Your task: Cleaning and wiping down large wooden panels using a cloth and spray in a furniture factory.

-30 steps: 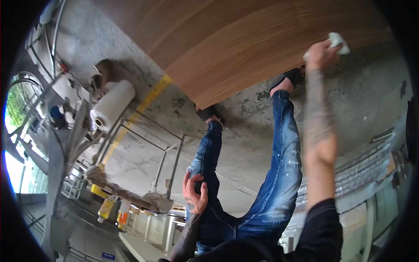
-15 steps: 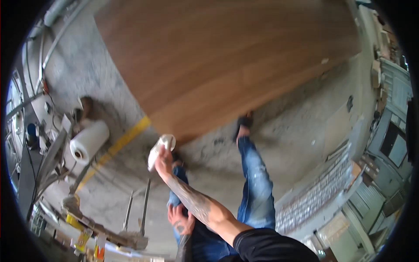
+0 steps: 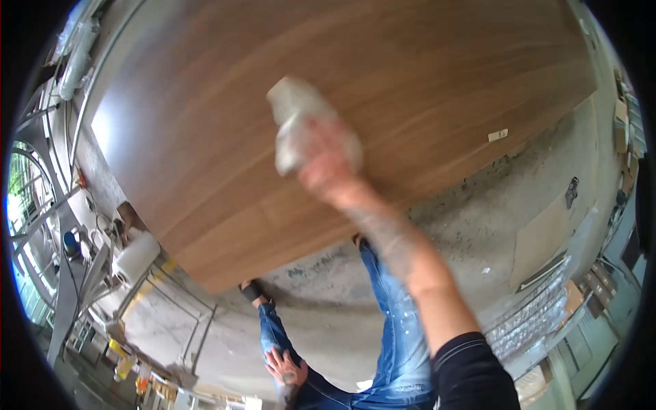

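Note:
A large brown wood-grain panel [image 3: 225, 184] spreads across the upper part of the view. Over its surface my right hand [image 3: 328, 154], smeared by motion, holds a crumpled white cloth [image 3: 294, 102]. The cloth appears to lie against the wood, its loose end sticking out beyond my fingers. My left hand [image 3: 285, 369] rests on my left leg near the knee, fingers spread, holding nothing. On the panel's right part, near the near edge, sits a small pale label [image 3: 498, 135].
A white roll of wrapping [image 3: 139, 258] stands left of the panel, beside metal frame bars [image 3: 195, 328]. Bubble-wrapped goods [image 3: 529, 324] lie at the lower right. A flat cardboard sheet [image 3: 540, 239] is on the floor to the right. My feet stand by the near edge.
My right hand and the cloth have swept from the panel's near left corner up and right over its middle. The view has shifted too. My left hand stays on my leg.

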`<state>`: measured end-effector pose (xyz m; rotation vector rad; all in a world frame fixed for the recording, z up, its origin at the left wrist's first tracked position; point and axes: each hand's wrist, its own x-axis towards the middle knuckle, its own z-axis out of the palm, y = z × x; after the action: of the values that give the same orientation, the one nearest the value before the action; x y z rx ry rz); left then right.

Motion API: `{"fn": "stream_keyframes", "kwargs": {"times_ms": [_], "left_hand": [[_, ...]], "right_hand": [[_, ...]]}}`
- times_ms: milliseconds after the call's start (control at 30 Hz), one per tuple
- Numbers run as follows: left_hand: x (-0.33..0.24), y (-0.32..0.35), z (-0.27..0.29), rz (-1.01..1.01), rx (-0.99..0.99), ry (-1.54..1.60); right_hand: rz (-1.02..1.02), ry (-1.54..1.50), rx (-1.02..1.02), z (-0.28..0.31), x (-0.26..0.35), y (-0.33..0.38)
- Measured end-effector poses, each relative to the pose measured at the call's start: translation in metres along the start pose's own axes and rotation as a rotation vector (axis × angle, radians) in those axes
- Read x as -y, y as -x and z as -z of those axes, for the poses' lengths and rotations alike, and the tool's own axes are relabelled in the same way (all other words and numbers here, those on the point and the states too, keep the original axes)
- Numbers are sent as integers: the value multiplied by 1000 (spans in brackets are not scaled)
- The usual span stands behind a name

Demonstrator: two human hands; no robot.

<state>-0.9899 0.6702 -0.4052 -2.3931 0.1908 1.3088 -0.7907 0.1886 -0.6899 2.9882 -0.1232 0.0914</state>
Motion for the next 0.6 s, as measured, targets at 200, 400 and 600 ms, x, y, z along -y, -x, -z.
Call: {"fn": "stream_keyframes", "kwargs": {"times_ms": [200,400,600], "left_hand": [[-24,22,88,68,68,1093],[-57,24,162,109,101,1318],[-173,-61,235,-559,-168,946]], "right_hand": [[-877,-281,46,5,-348,197],[-722,-443,-120,2,-208,141],[106,-784,59,8,-11,44]]}}
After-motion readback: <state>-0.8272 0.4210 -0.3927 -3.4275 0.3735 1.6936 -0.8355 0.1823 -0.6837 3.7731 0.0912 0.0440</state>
